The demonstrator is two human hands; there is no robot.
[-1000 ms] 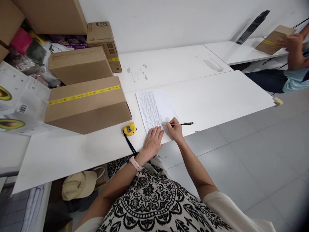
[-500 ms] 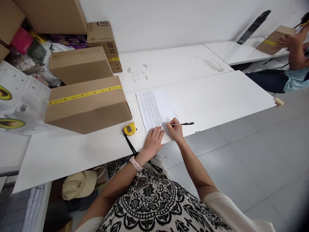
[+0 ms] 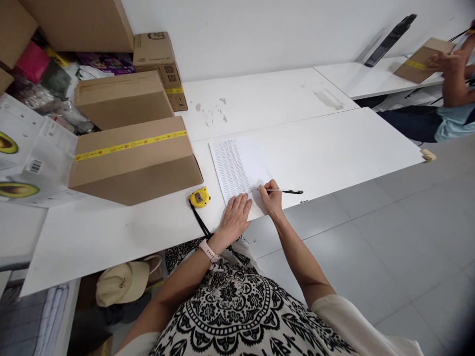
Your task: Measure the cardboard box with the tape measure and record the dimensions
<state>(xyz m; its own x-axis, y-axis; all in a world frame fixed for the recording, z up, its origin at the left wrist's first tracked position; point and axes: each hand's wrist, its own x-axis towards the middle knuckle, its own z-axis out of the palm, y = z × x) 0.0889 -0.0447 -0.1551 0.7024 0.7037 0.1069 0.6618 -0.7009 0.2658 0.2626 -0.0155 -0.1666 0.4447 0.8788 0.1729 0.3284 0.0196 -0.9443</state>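
A sheet of paper with columns of handwriting on its left part lies on the white table. My left hand rests flat on the sheet's lower edge, fingers stretched out. In my right hand is a pen, its dark end pointing right and its tip at the paper, just right of the written columns. Left of the paper sits a yellow tape measure with a black strap that runs toward my left wrist.
Cardboard boxes with yellow tape stand at the left, beside white cartons with avocado pictures. Under the table is a beige cap. At the far right a person's hand touches a cardboard box, near a dark upright object.
My right hand and the pen have shifted slightly right, away from the written columns. My left hand stays in place on the paper.
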